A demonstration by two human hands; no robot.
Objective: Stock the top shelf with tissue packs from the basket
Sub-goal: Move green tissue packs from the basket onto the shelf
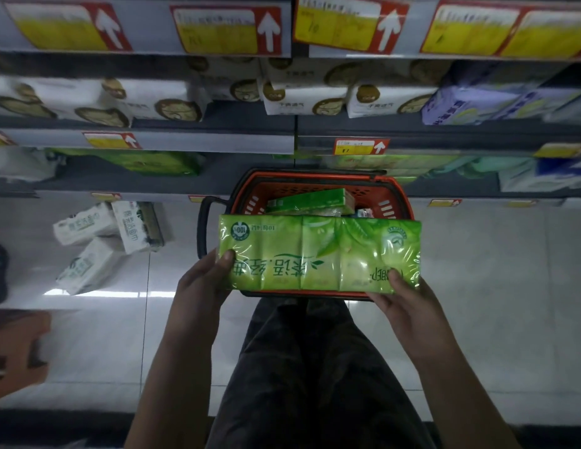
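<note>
A wide green tissue pack (320, 254) in shiny wrap is held flat above the red basket (396, 196), which stands on the floor in front of the shelves. My left hand (203, 283) grips the pack's left end, thumb on top. My right hand (407, 303) grips its right end, thumb on top as well. Inside the basket lies another green tissue pack (312, 200); the rest of its contents is hidden under the held pack. The top shelf edge (146, 51) with yellow price tags runs across the top of the view.
White tissue packs (315, 98) and purple packs (461, 108) fill the shelf below the price tags. Green packs (146, 162) sit one shelf lower. Three white packs (98, 241) lie on the tiled floor at left. My dark trousers (315, 367) are below the basket.
</note>
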